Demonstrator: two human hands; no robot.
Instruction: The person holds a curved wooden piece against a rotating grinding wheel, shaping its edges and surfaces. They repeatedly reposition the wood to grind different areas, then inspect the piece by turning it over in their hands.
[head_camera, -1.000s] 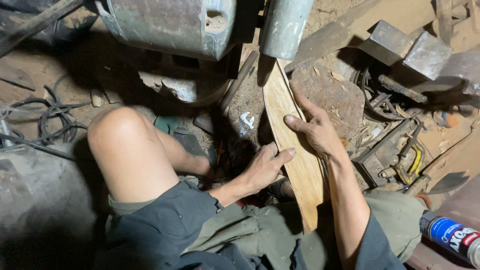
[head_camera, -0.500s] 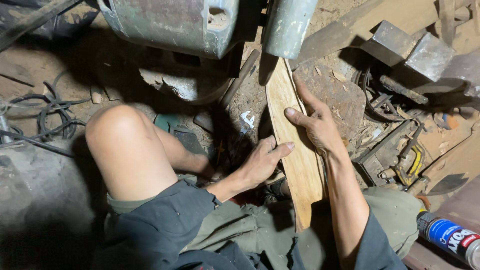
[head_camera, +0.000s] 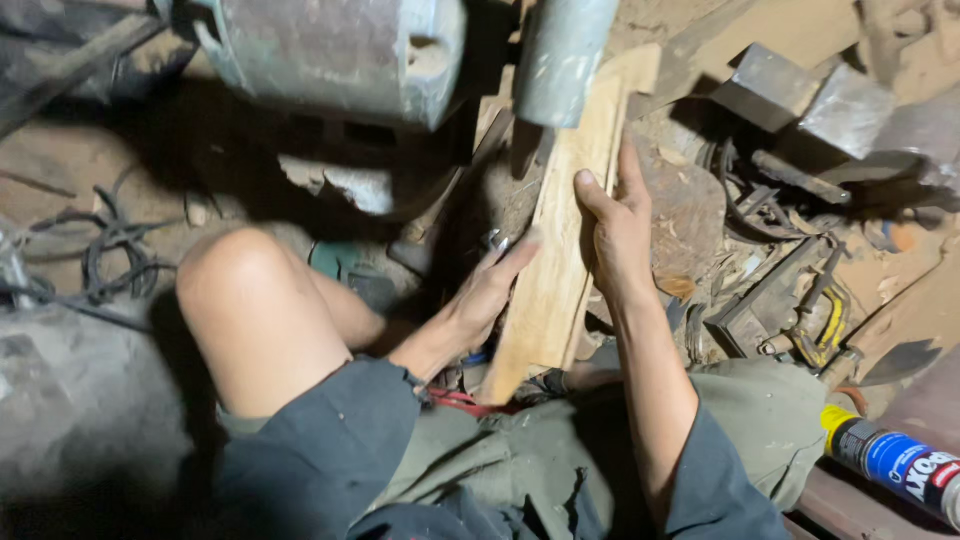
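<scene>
A long pale wooden plank (head_camera: 560, 250) runs upward from my lap toward a grey metal cylinder (head_camera: 560, 60) of a machine. My right hand (head_camera: 615, 225) grips the plank's right edge near its middle, thumb across the face. My left hand (head_camera: 490, 290) rests against the plank's left edge lower down, fingers stretched along the wood. My bare left knee (head_camera: 255, 300) is raised at the left. The plank's top end is partly hidden behind the cylinder.
A large grey motor housing (head_camera: 340, 55) sits at the top left. Dark cables (head_camera: 110, 250) lie at the left. Metal blocks (head_camera: 810, 100), scrap and a yellow-handled tool (head_camera: 820, 320) crowd the right. A blue-labelled bottle with a yellow cap (head_camera: 890, 455) lies at the lower right.
The plank has tilted from leaning left at the top to leaning right, its upper end now under the cylinder. Both hands shifted along it, and the view moved closer.
</scene>
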